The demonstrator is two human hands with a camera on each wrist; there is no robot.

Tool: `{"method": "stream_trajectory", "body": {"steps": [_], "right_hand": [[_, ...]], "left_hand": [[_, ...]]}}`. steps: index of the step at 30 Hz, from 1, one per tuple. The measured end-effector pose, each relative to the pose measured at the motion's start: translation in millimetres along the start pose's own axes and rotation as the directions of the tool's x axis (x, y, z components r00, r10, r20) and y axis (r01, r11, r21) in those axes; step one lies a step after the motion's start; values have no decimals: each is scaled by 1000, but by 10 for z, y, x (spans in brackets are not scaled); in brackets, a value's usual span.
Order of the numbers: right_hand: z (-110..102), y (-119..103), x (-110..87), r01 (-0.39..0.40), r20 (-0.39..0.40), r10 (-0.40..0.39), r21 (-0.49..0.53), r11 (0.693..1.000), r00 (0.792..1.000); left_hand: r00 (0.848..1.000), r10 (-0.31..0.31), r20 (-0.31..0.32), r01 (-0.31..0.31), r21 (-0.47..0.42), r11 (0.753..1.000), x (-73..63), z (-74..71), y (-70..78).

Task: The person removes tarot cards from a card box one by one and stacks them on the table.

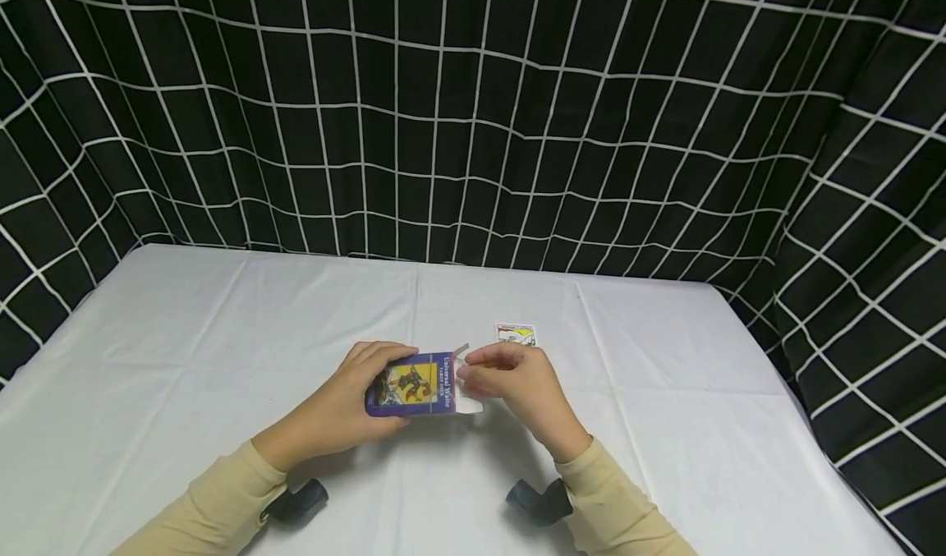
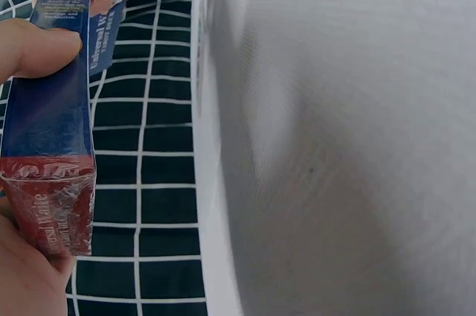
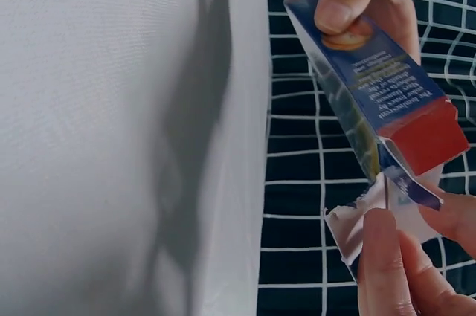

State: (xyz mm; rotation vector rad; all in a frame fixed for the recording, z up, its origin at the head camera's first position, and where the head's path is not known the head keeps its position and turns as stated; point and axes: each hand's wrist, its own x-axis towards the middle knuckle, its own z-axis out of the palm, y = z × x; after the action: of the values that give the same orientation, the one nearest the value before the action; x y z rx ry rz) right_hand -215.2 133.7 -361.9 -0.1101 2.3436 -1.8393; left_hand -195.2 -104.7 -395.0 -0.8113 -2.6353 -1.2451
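Note:
A purple-blue tarot deck box (image 1: 411,385) is held above the white table, its printed front facing up. My left hand (image 1: 347,400) grips it by the left end, thumb on one narrow side and fingers on the other. At the right end the box is open, and a white-lined flap (image 3: 355,228) with a torn edge sticks out. My right hand (image 1: 519,379) pinches at this flap with thumb and fingertips. In the left wrist view, crinkled clear film (image 2: 56,212) covers the box's red end. The inside of the box is hidden.
A printed card (image 1: 516,334) lies on the white tablecloth (image 1: 222,326) just beyond my right hand, partly covered by it. Black curtain (image 1: 443,129) with a white grid stands behind the table and at both sides. Dark wrist-worn pieces (image 1: 297,503) jut out below the sleeves.

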Motion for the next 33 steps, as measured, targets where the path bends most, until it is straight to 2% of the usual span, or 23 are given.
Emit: {"method": "stream_trajectory", "body": {"steps": [9,15,20,26,33], "right_hand": [[68,51,22,8,-23,-8,-21,1000,1000],[95,61,33,18,-44,-23,-106,994,999],[100,50,38,-1,-49,-3,-96,995,999],[49,10,39,-27,-31,25,-75,997,999],[-84,-15,43,-14,-3,14,-85,996,1000]], "left_hand": [[1000,20,-4,-20,-5,1000,-7,21,-25],[1000,29,-7,-29,0,1000,-6,29,-23],[1000,30,-9,-30,11,999,1,30,-25],[1000,20,-3,-20,15,1000,4,21,-26],[1000,-6,2,6,6,1000,5,-8,-17]]}}
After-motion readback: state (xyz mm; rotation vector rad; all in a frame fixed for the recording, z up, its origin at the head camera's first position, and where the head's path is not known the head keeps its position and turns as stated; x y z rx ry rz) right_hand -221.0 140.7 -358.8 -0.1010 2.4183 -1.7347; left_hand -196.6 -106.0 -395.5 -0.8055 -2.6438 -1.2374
